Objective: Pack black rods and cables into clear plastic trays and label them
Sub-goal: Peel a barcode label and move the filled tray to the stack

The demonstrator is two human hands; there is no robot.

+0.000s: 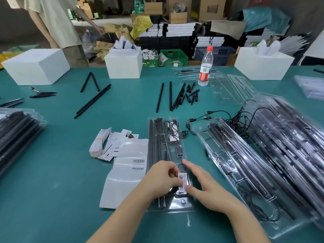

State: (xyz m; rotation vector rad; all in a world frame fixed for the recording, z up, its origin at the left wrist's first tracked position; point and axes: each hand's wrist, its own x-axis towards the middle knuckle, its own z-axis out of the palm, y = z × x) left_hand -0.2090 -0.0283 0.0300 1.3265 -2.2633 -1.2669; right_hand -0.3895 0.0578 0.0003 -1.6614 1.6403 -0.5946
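Observation:
A clear plastic tray point(175, 206) lies lengthwise in front of me on the green table, packed with black rods point(157, 137) and a coiled black cable point(172, 129). A small white barcode label point(182, 181) sits on its near half. My left hand point(162, 178) pinches the label's left edge, fingers curled. My right hand point(205, 186) lies beside it with straight fingers, thumb pressing the label's lower right corner. A white label backing sheet point(126, 174) with two barcode labels lies to the left of the tray.
Filled trays point(249, 165) stack up at right, more point(17, 134) at left. Loose rods point(93, 100) and black tips point(192, 96) lie mid-table, loose cables point(206, 118) too. A water bottle point(205, 67), white boxes point(36, 66), a leaflet bundle point(100, 142) and a standing person point(57, 21) are beyond.

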